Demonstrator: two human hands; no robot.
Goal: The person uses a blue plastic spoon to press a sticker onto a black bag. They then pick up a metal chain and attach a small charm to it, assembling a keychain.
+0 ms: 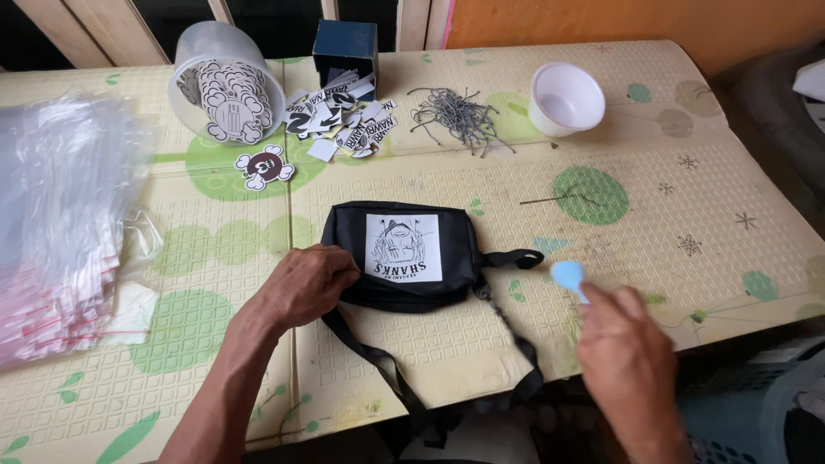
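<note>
On the bench (739, 172), under its one pale patterned mat, the biggest thing going is the stack of clear plastic bags (60, 223) at the left edge, too many to count. Then one black pouch (404, 258), lying flat at the middle, its white printed patch facing up, strap (378, 361) trailing off the near edge. By the look of it, the pouch is not yet bagged and nothing has gone inside it, so the work sits early.

Left hand (305, 282) presses down on the pouch's left end, fingers curled over the fabric, steadying rather than lifting. Right hand (627, 361) hovers just right of the pouch, fingers pinched on one small light-blue piece (567, 275); what it is, I cannot tell.

Further back: one clear tub (225, 82) tipped on its side with stickers inside, one dark blue box (345, 47), one white cup (565, 99), apparently empty. A loose heap of black-and-white stickers (344, 116), one skull sticker (265, 166) apart from it, and a tangle of thin grey strings (455, 116), uncountable.
</note>
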